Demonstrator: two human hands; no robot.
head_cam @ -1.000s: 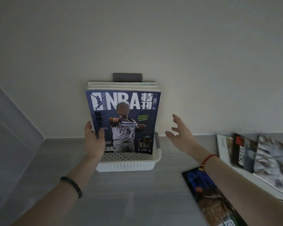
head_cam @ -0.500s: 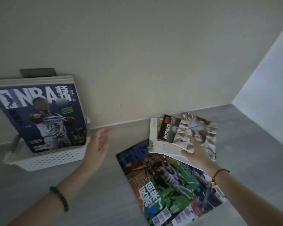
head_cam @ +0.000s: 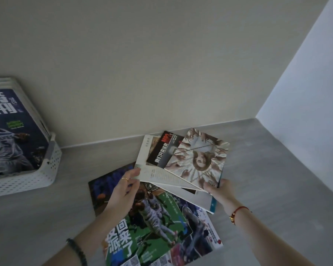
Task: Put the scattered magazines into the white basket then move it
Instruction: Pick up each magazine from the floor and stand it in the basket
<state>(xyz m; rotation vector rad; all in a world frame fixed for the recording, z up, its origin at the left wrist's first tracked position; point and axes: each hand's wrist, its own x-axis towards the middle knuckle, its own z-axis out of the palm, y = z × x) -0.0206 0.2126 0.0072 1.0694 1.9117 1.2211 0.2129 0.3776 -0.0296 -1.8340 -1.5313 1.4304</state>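
Observation:
The white perforated basket (head_cam: 53, 162) stands at the far left, with a dark blue NBA magazine (head_cam: 10, 135) upright in front of others inside it. In the middle of the grey tabletop lies a fanned pile: a pale-cover magazine with a woman's face (head_cam: 198, 158), a black magazine (head_cam: 162, 150) and a white magazine (head_cam: 158, 174). They overlap a large basketball magazine (head_cam: 158, 227). My right hand (head_cam: 219, 191) grips the pale magazine's near corner. The fingers of my left hand (head_cam: 123, 192) pinch the white magazine's left corner.
A thin white magazine with a blue spine (head_cam: 200, 200) lies under the pile. The tabletop (head_cam: 273, 189) runs into a corner, with walls behind and on the right. The basket sits about a hand's width left of the pile.
My view swung right, away from the basket. My left hand left the NBA magazine and crossed to the pile. My right hand reached the pile and took hold of the pale magazine's corner.

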